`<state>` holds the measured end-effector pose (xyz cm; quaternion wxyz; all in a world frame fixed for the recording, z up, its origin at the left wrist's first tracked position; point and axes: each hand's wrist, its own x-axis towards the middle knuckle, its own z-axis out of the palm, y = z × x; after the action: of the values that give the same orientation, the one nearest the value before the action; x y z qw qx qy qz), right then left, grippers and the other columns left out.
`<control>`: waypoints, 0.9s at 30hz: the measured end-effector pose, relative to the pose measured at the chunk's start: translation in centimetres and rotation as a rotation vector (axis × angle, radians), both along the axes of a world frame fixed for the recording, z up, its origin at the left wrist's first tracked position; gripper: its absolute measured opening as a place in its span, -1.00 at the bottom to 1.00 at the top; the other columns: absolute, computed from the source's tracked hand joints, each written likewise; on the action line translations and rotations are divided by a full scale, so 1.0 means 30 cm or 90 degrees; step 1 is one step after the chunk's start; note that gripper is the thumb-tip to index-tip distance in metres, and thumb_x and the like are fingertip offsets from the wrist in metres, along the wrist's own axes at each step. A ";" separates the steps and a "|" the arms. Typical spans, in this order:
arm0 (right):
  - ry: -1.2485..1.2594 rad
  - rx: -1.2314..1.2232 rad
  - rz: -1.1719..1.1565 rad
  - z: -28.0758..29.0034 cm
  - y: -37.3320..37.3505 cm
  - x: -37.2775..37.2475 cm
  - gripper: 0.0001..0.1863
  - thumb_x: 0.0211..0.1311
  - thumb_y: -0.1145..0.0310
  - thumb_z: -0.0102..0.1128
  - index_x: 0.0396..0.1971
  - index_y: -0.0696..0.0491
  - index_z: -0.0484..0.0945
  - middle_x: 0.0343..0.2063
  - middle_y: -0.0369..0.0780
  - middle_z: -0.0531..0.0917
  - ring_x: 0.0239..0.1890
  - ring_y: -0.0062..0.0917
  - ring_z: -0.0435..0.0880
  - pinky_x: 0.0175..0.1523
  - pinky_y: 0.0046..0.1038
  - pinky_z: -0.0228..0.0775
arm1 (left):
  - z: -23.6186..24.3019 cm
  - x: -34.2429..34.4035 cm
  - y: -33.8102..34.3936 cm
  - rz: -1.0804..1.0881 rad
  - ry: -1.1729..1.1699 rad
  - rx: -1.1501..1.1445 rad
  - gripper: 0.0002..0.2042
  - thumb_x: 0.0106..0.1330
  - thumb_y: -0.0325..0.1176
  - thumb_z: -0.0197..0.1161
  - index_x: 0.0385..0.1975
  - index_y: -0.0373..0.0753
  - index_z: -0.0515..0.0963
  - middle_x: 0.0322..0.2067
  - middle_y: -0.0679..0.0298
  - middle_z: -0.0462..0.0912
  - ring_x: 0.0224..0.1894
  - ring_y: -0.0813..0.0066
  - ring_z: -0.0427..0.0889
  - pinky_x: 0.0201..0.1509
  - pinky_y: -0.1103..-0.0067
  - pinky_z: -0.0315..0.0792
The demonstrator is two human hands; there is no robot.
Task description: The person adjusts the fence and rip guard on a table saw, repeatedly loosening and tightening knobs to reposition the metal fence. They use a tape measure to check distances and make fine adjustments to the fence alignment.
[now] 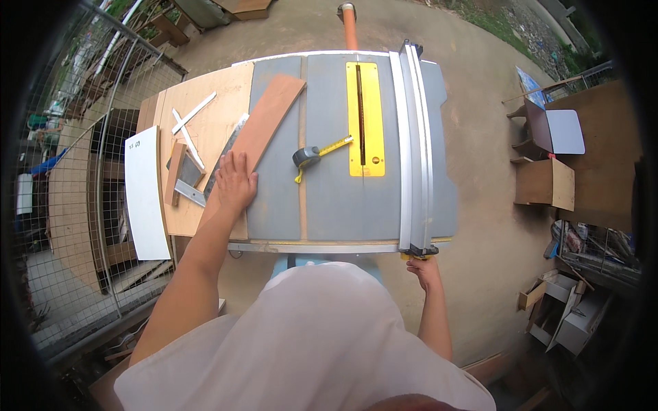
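Observation:
My left hand (235,181) lies with its fingers spread on a long reddish-brown board (274,113), which rests at a slant across the left of a grey table saw (277,212). At the front right, my right hand (425,270) is curled around the handle (419,253) of the saw's rip fence (415,151). The fence stands right of the yellow throat plate (373,123) and its dark slot. A tape measure (308,157) sits mid-table, its yellow blade drawn out to the plate's edge. Partly under the board lies a metal-edged tool (238,129).
Left of the saw, a plywood sheet (223,82) bears white strips (195,113) and a wooden-handled square (175,175). A white panel (145,195) lies beside it. Wire fencing (75,185) runs along the left. An orange pipe (350,27) extends behind; wooden furniture pieces (541,183) stand right.

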<state>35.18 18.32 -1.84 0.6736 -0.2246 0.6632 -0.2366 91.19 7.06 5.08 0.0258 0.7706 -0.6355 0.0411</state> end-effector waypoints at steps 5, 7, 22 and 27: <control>-0.337 0.177 -0.003 -0.141 -0.034 -0.039 -0.62 0.07 0.34 0.35 -0.09 0.04 0.50 -0.21 -0.18 0.61 -0.24 -0.45 0.63 -0.27 -0.32 0.53 | -0.006 0.009 -0.007 0.015 0.000 0.009 -0.36 0.20 -0.09 0.16 0.28 -0.10 0.16 0.30 -0.04 0.11 0.36 -0.08 0.02 0.29 0.08 0.02; -0.461 0.209 0.050 -0.149 -0.055 0.009 -0.61 0.06 0.30 0.37 -0.09 0.03 0.50 -0.22 -0.18 0.62 -0.25 -0.45 0.64 -0.29 -0.35 0.51 | -0.005 0.011 -0.013 0.014 0.001 0.013 -0.36 0.20 -0.09 0.16 0.28 -0.10 0.16 0.30 -0.04 0.11 0.36 -0.07 0.02 0.30 0.08 0.02; 0.447 0.048 0.129 -0.087 -0.029 0.219 -0.77 -0.04 0.34 0.28 -0.33 0.03 0.53 -0.51 -0.32 0.57 -0.46 -0.51 0.57 -0.46 -0.26 0.48 | -0.008 0.001 0.002 0.026 -0.014 0.004 -0.37 0.21 -0.08 0.14 0.28 -0.12 0.18 0.31 -0.05 0.10 0.36 -0.07 0.03 0.31 0.09 0.02; 0.320 0.110 0.128 -0.118 -0.035 0.174 -0.72 0.00 0.36 0.28 -0.24 0.05 0.51 -0.34 -0.26 0.60 -0.37 -0.42 0.63 -0.38 -0.17 0.59 | -0.014 0.010 -0.003 0.031 -0.016 0.017 -0.36 0.22 -0.06 0.13 0.29 -0.12 0.18 0.32 -0.04 0.09 0.37 -0.07 0.02 0.31 0.08 0.02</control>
<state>40.40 17.26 -5.37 0.5250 -0.2829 0.8013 -0.0482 91.50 6.95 4.67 0.0067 0.7854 -0.6175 0.0427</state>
